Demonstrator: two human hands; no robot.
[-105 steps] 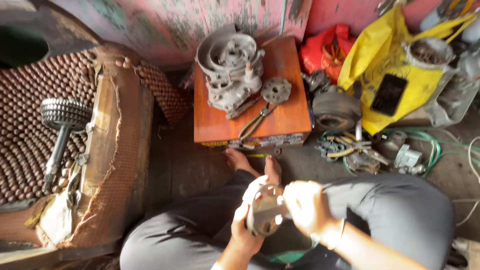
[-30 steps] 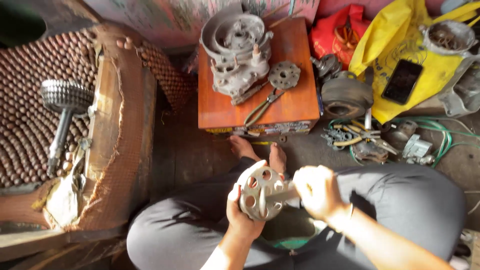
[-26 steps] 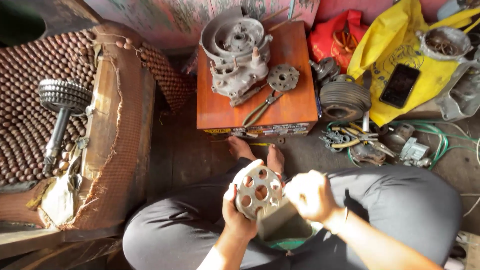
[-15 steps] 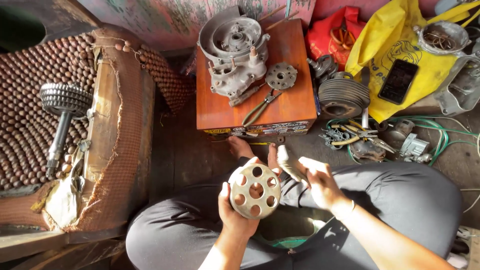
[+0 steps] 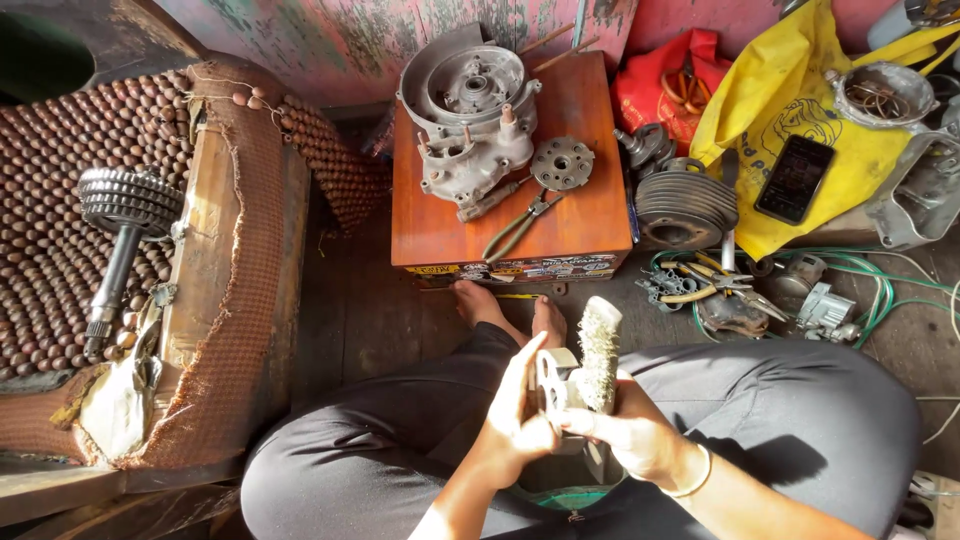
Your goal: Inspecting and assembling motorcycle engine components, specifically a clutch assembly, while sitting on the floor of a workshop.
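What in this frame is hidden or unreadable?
- Head view: the metal disc stands edge-on between the left hand and right hand; its face is hidden.
- The wire brush handle is buried in the right hand.
- The phone screen is dark and too small to read.

We note a dark, blank phone screen (image 5: 793, 178), a slim rectangle lying tilted on a crumpled yellow plastic bag (image 5: 770, 110); a red bag (image 5: 665, 85) just left of it; and small yellow, white and dark stickers (image 5: 505, 269) along the orange counter's (image 5: 560, 225) front edge.
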